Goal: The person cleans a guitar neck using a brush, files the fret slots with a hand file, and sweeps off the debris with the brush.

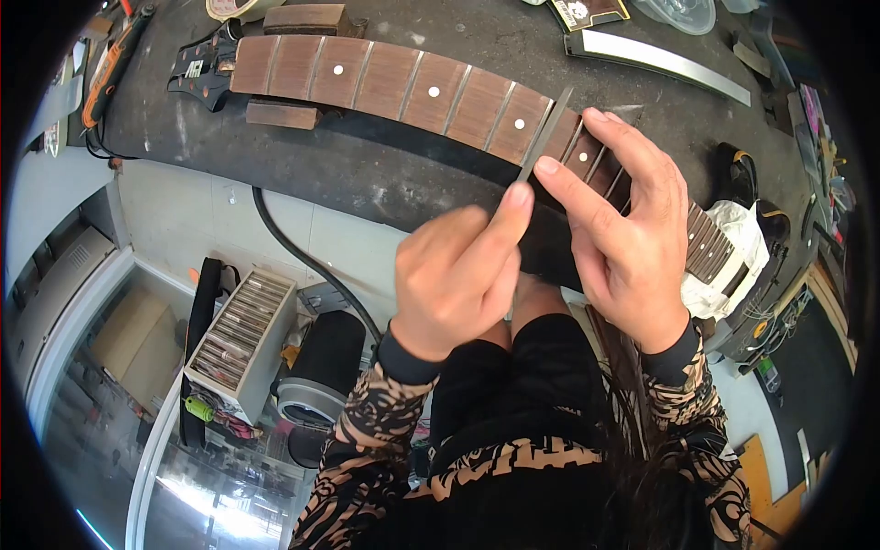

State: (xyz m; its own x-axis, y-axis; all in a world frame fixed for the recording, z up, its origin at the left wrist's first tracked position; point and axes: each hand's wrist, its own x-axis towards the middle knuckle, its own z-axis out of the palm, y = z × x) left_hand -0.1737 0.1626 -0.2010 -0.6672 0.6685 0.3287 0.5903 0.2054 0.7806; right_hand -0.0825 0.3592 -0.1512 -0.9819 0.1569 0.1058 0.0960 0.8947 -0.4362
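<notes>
Grey file (547, 134) crosswise over brown fretboard (390, 87), black headstock (203, 83) leftward.

One left hand (449, 280), one right hand (632, 225). One file (547, 135), one guitar neck (394, 84). Four white dots (434, 92), eleven to two o'clock. One silver bar (660, 60), half past one.

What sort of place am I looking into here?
Most likely a guitar repair workshop: a fretted guitar neck lies on a scuffed, dark workbench, the left hand holds a slim file-like tool across it, and a wooden block sits beside the neck.
</notes>
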